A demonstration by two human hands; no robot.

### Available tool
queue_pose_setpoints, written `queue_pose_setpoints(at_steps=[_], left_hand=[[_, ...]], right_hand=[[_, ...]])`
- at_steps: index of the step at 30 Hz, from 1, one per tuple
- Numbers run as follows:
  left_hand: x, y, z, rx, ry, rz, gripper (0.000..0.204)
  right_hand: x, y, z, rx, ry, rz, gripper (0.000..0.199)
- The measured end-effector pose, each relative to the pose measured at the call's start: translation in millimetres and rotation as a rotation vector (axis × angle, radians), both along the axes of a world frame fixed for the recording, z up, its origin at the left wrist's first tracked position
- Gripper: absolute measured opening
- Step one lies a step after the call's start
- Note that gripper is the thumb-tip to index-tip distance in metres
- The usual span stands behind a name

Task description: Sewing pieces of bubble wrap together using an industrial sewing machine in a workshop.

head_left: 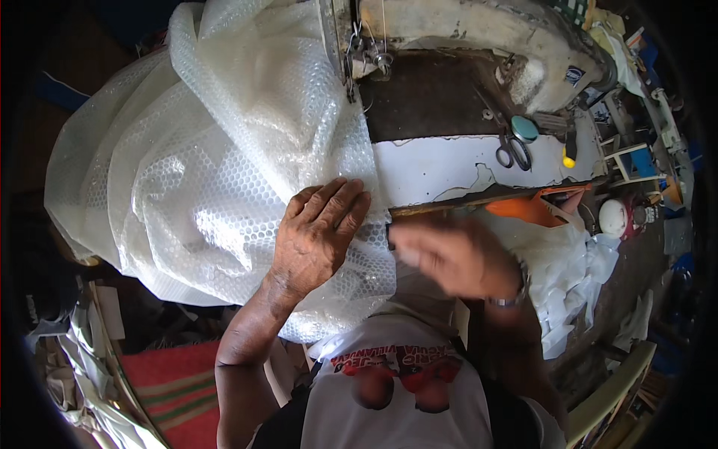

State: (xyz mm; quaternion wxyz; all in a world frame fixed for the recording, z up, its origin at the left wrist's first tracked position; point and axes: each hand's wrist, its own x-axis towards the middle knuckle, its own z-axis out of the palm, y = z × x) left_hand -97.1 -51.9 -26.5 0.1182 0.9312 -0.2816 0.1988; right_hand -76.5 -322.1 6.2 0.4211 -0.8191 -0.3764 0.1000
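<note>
So, big heap of bubble wrap (224, 165), clear and all rumpled, spreading out left of the left hand and beyond it, with its right edge just past the fingertips. A red striped rug (179, 382) shows down and to the left of that hand. The left hand (321, 232) itself is palm down on the wrap near that edge, fingers together and laid out flat, so it's pressing rather than clenched; the thumb's out of sight. Beyond both hands there's a worn sewing machine (479, 30), its arm running off to the right. Right hand (449, 254) is just beside the wrap's edge and blurry as heck, so can't tell if it's open, closed or gripping anything. There's a watch (512, 301) on that wrist. Farther out and right of it, black-handled scissors (514, 153) lie near a round teal tin (525, 129). Crumpled white scraps (565, 280) sit right of the wrist, with a yellow-ended tool (570, 153) well beyond them.
</note>
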Motion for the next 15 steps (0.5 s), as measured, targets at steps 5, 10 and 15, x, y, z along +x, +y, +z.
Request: queue_pose_setpoints(at_steps=[5,10,15], left_hand=[[6,1,-5,-0.070,-0.040,-0.023,0.038],[7,3,-13,-0.113,-0.048,-0.016,0.036],[10,4,-15,-0.132,-0.031,-0.037,0.039]], right_hand=[[117,51,-8,-0.028,-0.409,-0.152,0.042],[143,68,-36,-0.249,-0.519,-0.090,0.053],[113,65,-36,-0.476,-0.614,-0.143,0.052]])
